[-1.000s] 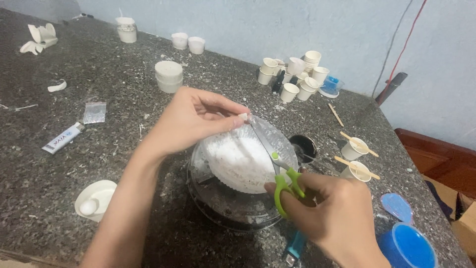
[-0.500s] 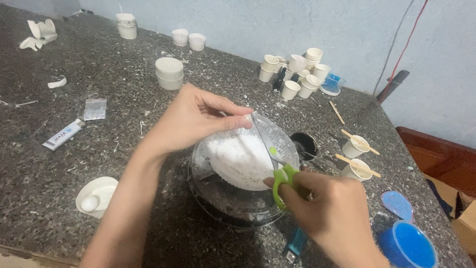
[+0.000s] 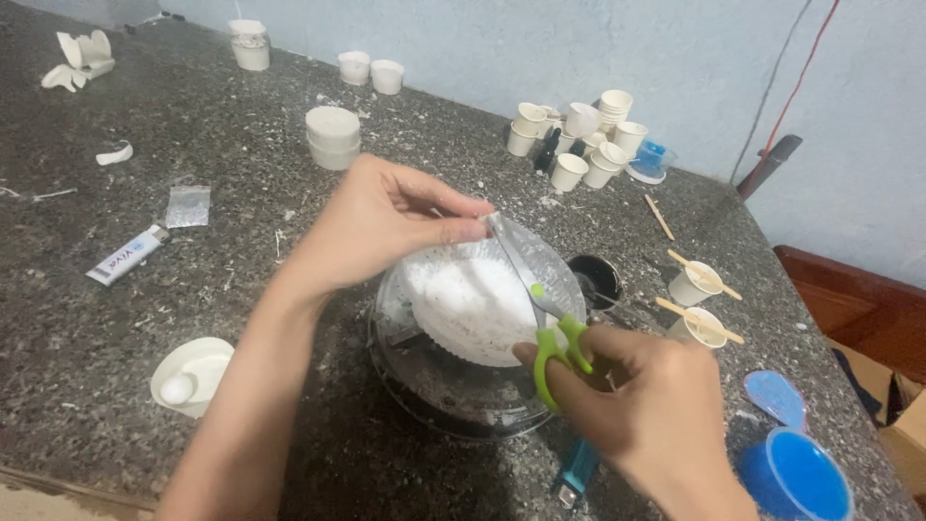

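Granite counter (image 3: 241,318): right hand (image 3: 637,405) grip on scissors (image 3: 540,309), blades above powder bowl (image 3: 463,318).

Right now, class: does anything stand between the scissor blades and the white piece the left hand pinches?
Nothing visible does. The scissors in the right hand reach straight to the white piece pinched by the left hand.

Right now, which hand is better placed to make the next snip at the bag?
Probably the right hand: its fingers are in the green scissors, blades at the bag's edge. The left hand pinches the bag's top.
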